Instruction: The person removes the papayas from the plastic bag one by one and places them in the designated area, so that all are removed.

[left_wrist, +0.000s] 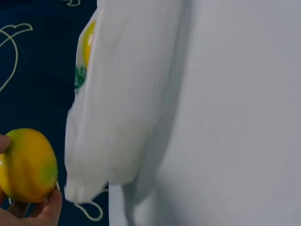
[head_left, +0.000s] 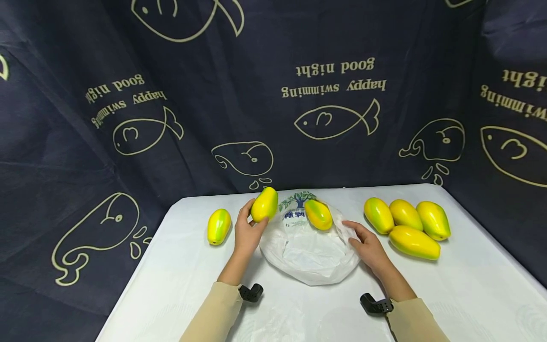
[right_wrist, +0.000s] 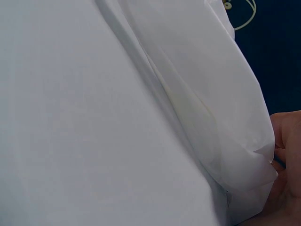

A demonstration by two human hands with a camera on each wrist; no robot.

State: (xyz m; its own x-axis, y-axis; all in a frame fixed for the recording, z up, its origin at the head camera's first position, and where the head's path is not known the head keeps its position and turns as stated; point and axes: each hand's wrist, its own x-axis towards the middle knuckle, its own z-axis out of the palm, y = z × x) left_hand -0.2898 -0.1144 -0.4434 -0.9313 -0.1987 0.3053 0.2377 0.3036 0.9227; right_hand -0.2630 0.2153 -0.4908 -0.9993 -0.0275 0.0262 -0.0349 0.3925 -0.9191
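Fingers of the left hand (head_left: pixel 247 231) are gripping one mango (head_left: pixel 264 204) beside the plastic bag (head_left: pixel 308 247), whose edge the right hand (head_left: pixel 368 243) is pinching, while one fruit (head_left: pixel 318 214) is lying on it and five more are waiting on the counter (head_left: pixel 470 285).

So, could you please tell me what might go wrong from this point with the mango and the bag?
1. The left hand holds the mango only at its lower end; it could slip and roll off the table.
2. The plastic bag looks limp, held by the right hand at one edge only; its mouth may collapse.
3. The mango in the bag lies at the opening and could roll out.
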